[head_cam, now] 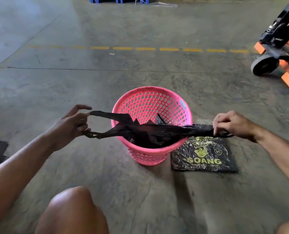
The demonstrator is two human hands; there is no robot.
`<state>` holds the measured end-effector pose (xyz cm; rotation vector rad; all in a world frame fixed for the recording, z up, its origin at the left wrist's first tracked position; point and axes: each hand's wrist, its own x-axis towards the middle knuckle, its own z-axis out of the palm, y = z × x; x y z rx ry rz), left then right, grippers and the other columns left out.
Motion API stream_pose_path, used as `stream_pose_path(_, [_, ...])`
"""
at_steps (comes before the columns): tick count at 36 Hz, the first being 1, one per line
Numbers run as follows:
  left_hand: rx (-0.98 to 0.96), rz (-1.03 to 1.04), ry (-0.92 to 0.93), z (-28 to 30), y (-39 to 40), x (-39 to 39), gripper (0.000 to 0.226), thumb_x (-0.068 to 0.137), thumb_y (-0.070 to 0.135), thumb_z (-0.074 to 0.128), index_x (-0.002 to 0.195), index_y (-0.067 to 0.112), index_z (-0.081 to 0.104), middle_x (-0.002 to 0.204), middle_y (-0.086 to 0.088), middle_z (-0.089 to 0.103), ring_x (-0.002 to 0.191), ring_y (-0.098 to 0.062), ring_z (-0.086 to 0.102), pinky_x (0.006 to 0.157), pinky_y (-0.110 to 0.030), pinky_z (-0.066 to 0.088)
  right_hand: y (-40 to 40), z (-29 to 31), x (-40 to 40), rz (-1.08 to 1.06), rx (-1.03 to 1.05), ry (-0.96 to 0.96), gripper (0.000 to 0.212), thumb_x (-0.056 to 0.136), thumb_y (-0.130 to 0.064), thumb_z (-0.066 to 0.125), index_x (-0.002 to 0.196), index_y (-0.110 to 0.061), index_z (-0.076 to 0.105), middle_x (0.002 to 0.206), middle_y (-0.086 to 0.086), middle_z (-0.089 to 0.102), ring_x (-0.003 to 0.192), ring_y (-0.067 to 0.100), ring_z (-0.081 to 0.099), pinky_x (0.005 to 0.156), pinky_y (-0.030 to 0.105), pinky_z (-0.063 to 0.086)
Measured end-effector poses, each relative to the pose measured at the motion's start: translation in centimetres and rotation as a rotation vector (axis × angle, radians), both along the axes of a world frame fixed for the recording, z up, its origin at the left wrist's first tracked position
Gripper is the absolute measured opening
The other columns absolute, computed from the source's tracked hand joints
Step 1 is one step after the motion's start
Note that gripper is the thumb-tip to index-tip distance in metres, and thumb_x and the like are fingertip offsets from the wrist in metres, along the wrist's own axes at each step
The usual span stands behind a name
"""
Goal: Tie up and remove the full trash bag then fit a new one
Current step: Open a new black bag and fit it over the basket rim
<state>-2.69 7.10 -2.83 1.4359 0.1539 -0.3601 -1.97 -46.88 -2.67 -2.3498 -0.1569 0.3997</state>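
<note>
Black trash bag (150,132) sits in the pink perforated bin (150,156), mouth stretched flat across the rim. Long axis runs left–right between the hands. Left hand (71,125) has its grip closed through the left handle loops; right hand (231,124) pinches the right handles, out past the rim. Both equally near, handles well apart — I judge the next move brings them to centre to knot. Pack of spare bags (204,157) lies on the floor just right of the bin.

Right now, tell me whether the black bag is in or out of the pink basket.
Partly in: the black bag hangs into the pink basket while both hands stretch its handles outside.
</note>
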Motion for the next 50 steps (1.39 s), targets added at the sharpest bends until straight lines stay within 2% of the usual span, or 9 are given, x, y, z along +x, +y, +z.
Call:
stream_pose_path(8, [1.094,-0.198,-0.442,0.8,-2.9,0.8,0.023,0.071,0.053,0.083,0.09,0.043,0.076,0.084,0.001,0.049,0.058,-0.018,0.05,0.063,-0.03,0.046,2.7,1.2,-0.1,0.09,-0.402,-0.194,0.015,0.075,-0.025,0.079,0.068,-0.036,0.071,0.064,-0.019,0.066,0.072,-0.016,0.059,0.061,0.007,0.038])
stream_pose_path(13, [1.385,-0.344,-0.395,1.1,-4.0,1.0,0.066,0.058,0.073,0.08,0.117,0.047,0.063,0.104,0.004,0.054,0.092,-0.021,0.061,0.078,-0.033,0.043,3.1,1.8,0.0,-0.033,-0.292,-0.277,0.017,0.072,-0.028,0.086,0.079,-0.027,0.07,0.058,-0.018,0.062,0.059,-0.005,0.057,0.06,0.017,0.039])
stream_pose_path(20, [1.395,-0.469,-0.305,1.8,-2.9,0.0,0.097,0.049,0.078,0.081,0.135,0.049,0.046,0.107,0.01,0.048,0.076,0.003,0.053,0.071,-0.027,0.039,1.5,1.8,-0.5,-0.052,-0.239,-0.228,0.013,0.071,-0.035,0.088,0.077,-0.037,0.077,0.068,-0.016,0.073,0.063,-0.007,0.062,0.065,0.022,0.047])
stream_pose_path(23, [1.379,-0.547,-0.237,1.1,-2.4,-0.5,0.099,0.043,0.085,0.078,0.13,0.053,0.043,0.111,0.01,0.052,0.064,0.005,0.059,0.071,-0.025,0.045,1.1,1.3,-0.5,-0.117,-0.4,-0.259,0.049,0.062,-0.052,0.087,0.106,-0.034,0.074,0.09,-0.004,0.077,0.08,0.012,0.069,0.073,0.026,0.044])
stream_pose_path(28, [1.351,-0.644,-0.25,-0.3,-2.4,-1.0,0.084,0.042,0.088,0.075,0.115,0.055,0.05,0.109,0.016,0.049,0.059,0.01,0.063,0.08,-0.028,0.053,2.7,0.1,-1.0,0.045,-0.716,-0.165,0.106,0.06,-0.045,0.084,0.147,-0.03,0.025,0.1,0.004,0.071,0.084,0.031,0.068,0.066,0.035,0.05])
stream_pose_path(36, [1.338,-0.611,-0.314,-6.1,-1.1,-2.1,0.096,0.043,0.086,0.075,0.124,0.051,0.039,0.109,0.008,0.047,0.084,-0.009,0.054,0.078,-0.029,0.045,2.0,-6.0,-2.0,0.145,-0.838,-0.104,0.117,0.065,-0.052,0.078,0.153,-0.035,0.003,0.152,0.0,0.049,0.11,0.029,0.068,0.075,0.034,0.054])
stream_pose_path(42, [1.182,-0.397,-0.249,-8.7,-0.9,2.3,0.07,0.04,0.068,0.08,0.101,0.07,0.045,0.105,0.003,0.054,0.067,-0.005,0.059,0.071,-0.029,0.047,2.3,-10.0,2.1,-0.055,-0.36,-0.048,0.076,0.075,-0.02,0.078,0.141,-0.02,0.04,0.113,0.013,0.072,0.102,0.033,0.069,0.083,0.033,0.051])
stream_pose_path(46, [0.848,-0.264,-0.099,-7.9,-1.7,6.2,0.029,0.08,0.005,0.078,0.099,0.025,0.068,0.099,-0.014,0.058,0.06,-0.017,0.065,0.06,-0.037,0.063,2.5,-10.3,7.3,-0.319,-0.019,-0.085,0.029,0.082,-0.004,0.066,0.104,-0.024,0.063,0.085,0.008,0.066,0.076,0.023,0.064,0.079,0.04,0.055])
stream_pose_path(50, [0.652,-0.151,-0.012,-7.3,-2.1,9.6,0.02,0.093,0.001,0.059,0.088,0.013,0.074,0.079,-0.011,0.056,0.068,-0.02,0.057,0.082,-0.054,0.06,3.8,-8.9,10.9,-0.57,0.296,0.002,0.024,0.09,-0.002,0.053,0.078,-0.02,0.063,0.073,0.012,0.062,0.05,0.017,0.059,0.052,0.025,0.045])
